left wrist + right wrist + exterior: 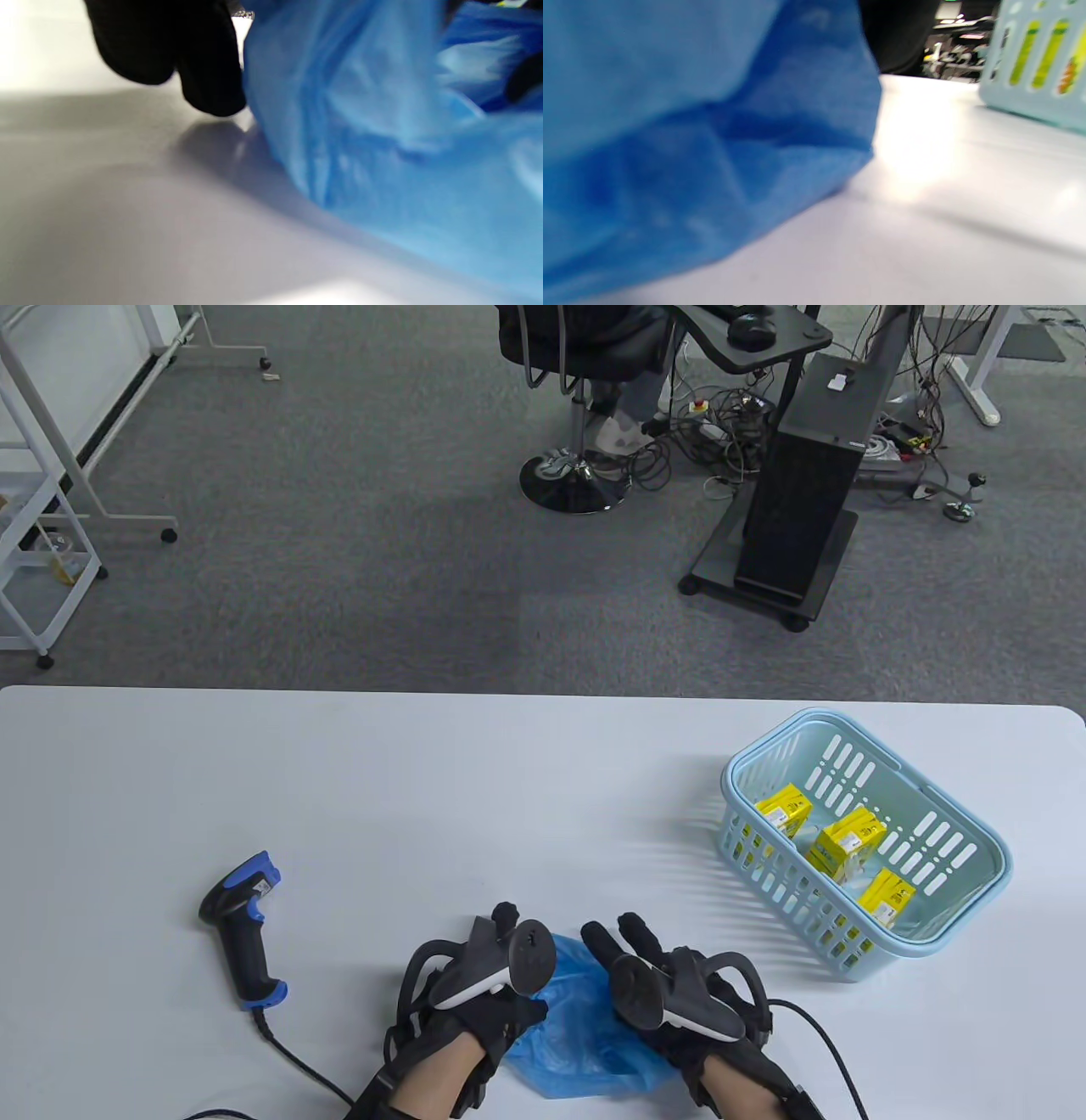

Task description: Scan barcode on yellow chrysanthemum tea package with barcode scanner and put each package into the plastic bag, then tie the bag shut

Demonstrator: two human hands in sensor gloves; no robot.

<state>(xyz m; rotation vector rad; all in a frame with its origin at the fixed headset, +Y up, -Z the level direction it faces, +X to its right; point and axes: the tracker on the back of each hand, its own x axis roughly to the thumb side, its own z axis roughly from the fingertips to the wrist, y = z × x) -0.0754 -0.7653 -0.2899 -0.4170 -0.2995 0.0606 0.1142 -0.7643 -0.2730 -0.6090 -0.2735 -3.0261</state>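
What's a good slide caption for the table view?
Both gloved hands, left and right, work a blue plastic bag; scanner idle, three yellow tea packages wait in the basket.

The table view is looking down from above at the desk (543,780) and the floor beyond. Both wrist views are sitting low, very near, sharing the blue bag (382,148) between them.
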